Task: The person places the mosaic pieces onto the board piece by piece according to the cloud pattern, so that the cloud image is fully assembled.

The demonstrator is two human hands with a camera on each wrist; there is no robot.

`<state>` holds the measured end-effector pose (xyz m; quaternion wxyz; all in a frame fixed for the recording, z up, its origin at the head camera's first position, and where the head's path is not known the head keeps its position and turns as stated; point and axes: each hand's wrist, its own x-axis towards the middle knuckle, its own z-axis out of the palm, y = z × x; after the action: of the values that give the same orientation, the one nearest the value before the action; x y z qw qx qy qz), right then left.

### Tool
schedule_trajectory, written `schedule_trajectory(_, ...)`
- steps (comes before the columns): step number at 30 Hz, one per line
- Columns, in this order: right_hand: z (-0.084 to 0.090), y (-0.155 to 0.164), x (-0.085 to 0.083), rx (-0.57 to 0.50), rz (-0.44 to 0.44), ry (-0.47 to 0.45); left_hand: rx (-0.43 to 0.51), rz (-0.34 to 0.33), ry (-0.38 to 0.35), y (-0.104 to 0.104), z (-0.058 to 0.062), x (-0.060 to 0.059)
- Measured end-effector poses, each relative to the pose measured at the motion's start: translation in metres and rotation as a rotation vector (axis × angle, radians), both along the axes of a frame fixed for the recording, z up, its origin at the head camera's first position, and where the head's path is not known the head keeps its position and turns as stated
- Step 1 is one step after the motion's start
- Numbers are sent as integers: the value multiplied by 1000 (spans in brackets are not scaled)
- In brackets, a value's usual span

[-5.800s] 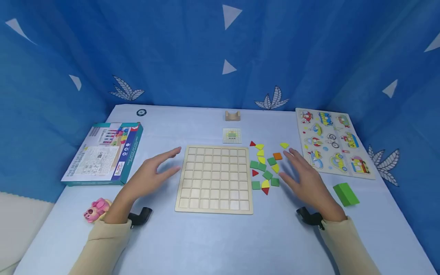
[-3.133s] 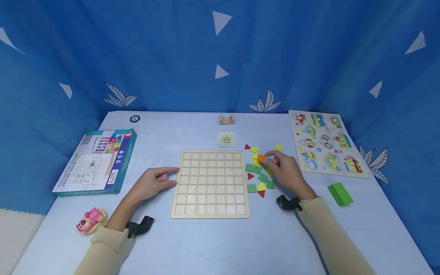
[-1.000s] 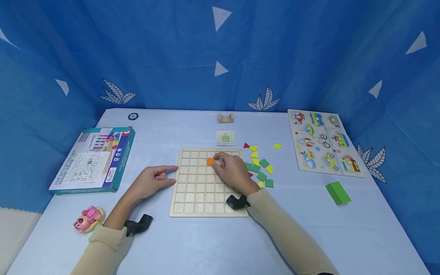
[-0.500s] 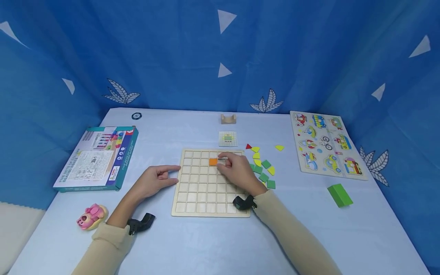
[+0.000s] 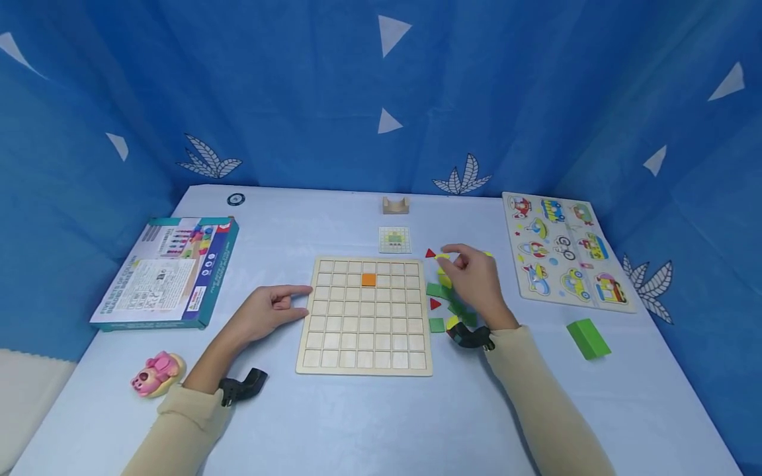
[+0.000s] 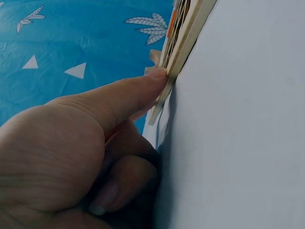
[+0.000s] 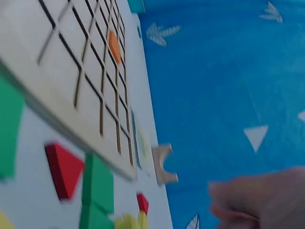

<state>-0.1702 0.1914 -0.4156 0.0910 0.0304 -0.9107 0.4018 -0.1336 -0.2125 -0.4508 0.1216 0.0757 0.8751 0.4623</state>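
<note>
A wooden grid board [image 5: 362,367] lies mid-table, an orange square tile [image 5: 369,279] set in one cell of its second row from the top. Against the board's left edge, my left hand [image 5: 258,320] rests its extended index finger and thumb; its other fingers are bent in. To the right of the board, my right hand [image 5: 476,281] hovers over the loose tiles, thumb and index apart near a yellow quarter-round tile [image 5: 445,281]. Red triangles [image 5: 435,304] and green squares [image 5: 437,325] lie around and partly beneath it. In the right wrist view its fingers are blurred, with no tile seen in them.
A small pattern card [image 5: 395,240] and a wooden stand [image 5: 395,205] lie beyond the board. A boxed toy set [image 5: 167,274] and a pink bear figure [image 5: 157,374] are at left. At right are a picture puzzle board [image 5: 564,251] and a green block [image 5: 588,339].
My right hand took the orange tile from the pile, set it in a board cell, let go and moved back right over the loose tiles. My left hand came to the board's edge and stayed.
</note>
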Motion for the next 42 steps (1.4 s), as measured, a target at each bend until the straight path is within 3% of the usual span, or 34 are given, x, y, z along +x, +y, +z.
schedule_trajectory(5, -8, 30, -9, -65, -250, -44, 0, 1, -6, 0, -1, 1)
schedule_trajectory(11, -21, 53, -13, -59, -367, -155, 8, 2, -5, 0, 0, 0)
schedule_trajectory(16, -28, 58, -15, -20, -394, -195, 7, -5, -1, 0, 0, -1)
schedule_trajectory(35, -29, 53, -14, 68, -372, -121, -8, 2, -5, 0, -1, 0)
schedule_trajectory(42, -32, 51, -12, 83, -376, -141, 0, 0, -11, 0, 0, 0)
